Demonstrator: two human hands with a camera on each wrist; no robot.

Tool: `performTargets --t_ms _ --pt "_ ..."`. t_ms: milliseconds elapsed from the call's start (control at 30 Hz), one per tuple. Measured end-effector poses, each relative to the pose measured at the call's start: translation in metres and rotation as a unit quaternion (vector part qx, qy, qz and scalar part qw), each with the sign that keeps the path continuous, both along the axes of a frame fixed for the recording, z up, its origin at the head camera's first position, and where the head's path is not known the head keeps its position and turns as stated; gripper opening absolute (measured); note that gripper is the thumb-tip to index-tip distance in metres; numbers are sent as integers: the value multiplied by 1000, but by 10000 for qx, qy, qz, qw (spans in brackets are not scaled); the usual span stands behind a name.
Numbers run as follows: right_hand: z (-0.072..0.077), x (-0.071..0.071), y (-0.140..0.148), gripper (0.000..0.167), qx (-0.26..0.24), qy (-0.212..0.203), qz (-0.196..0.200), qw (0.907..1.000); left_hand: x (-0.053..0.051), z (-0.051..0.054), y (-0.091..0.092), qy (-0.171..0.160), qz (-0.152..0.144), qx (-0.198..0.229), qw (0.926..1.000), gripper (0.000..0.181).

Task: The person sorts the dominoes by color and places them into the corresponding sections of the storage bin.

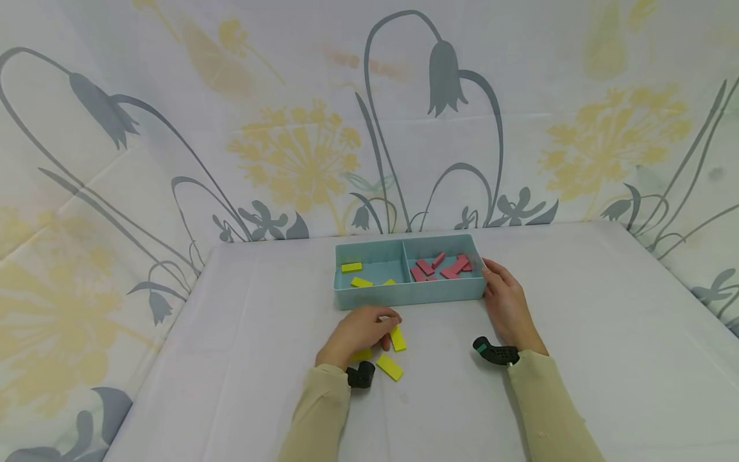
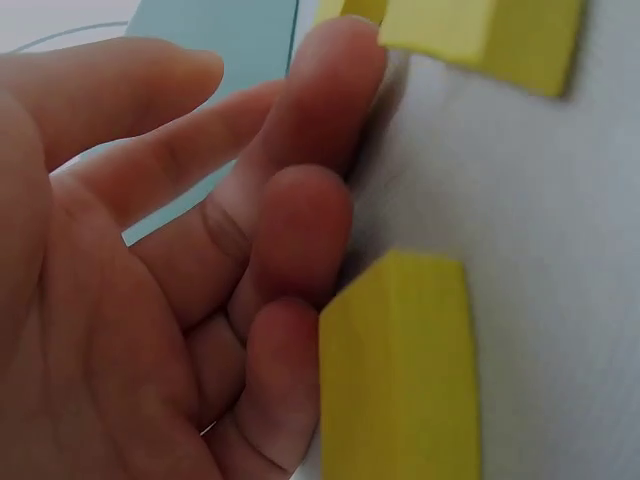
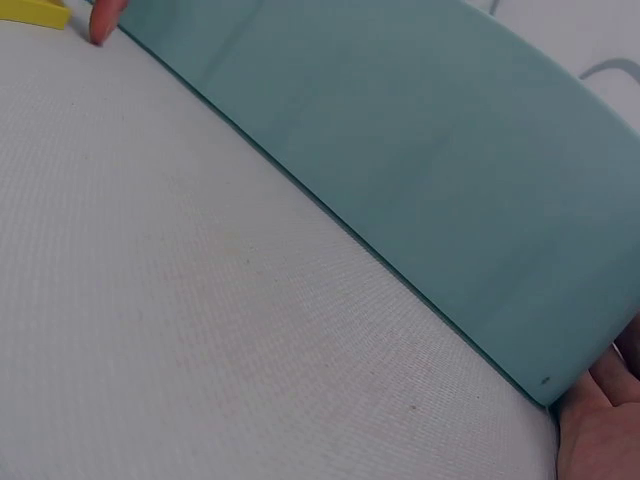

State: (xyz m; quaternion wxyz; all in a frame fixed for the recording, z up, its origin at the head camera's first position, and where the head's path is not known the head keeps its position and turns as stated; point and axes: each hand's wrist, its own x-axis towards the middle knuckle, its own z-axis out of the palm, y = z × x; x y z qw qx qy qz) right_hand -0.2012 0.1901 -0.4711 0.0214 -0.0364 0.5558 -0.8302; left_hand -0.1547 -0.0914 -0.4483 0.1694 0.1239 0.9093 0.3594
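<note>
A light blue box (image 1: 369, 296) with two compartments stands on the table. Several red blocks (image 1: 424, 267) lie in its right compartment, and yellow blocks (image 1: 351, 267) lie in the left one. In front of the box, my left hand (image 1: 360, 330) is low over the table, thumb apart from its bent fingers (image 2: 305, 230), with nothing in the palm. A yellow block (image 1: 398, 339) lies by its fingertips, and another yellow block (image 2: 410, 370) lies beside the little finger. My right hand (image 1: 509, 305) rests against the box's right end; its fingers are partly hidden in the right wrist view.
One more loose yellow block (image 1: 389, 367) lies on the white-covered table (image 1: 450, 398), nearer to me. A patterned cloth (image 1: 323, 96) hangs behind and at both sides. Each wrist carries a black camera mount (image 1: 495, 351).
</note>
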Motion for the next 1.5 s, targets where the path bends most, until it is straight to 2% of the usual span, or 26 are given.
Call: performTargets --t_ms 100,300,533,700,1267,1500 --pt "-1 0 0 56 -7 38 33 10000 2 1 2 -57 -117 -70 9999 26" --pt "-1 -1 1 56 -46 25 28 10000 2 2 4 -250 -321 108 9991 24" --pt "-2 -1 1 56 7 32 33 10000 3 4 5 -249 -321 24 9992 20" --pt "-2 -2 1 56 -24 63 52 10000 3 5 5 -287 -204 -84 9993 20" --pt "0 0 0 56 58 59 64 9999 4 2 5 -431 266 170 9986 21" --pt "0 0 0 56 71 25 20 10000 4 2 5 -463 466 131 9978 13"
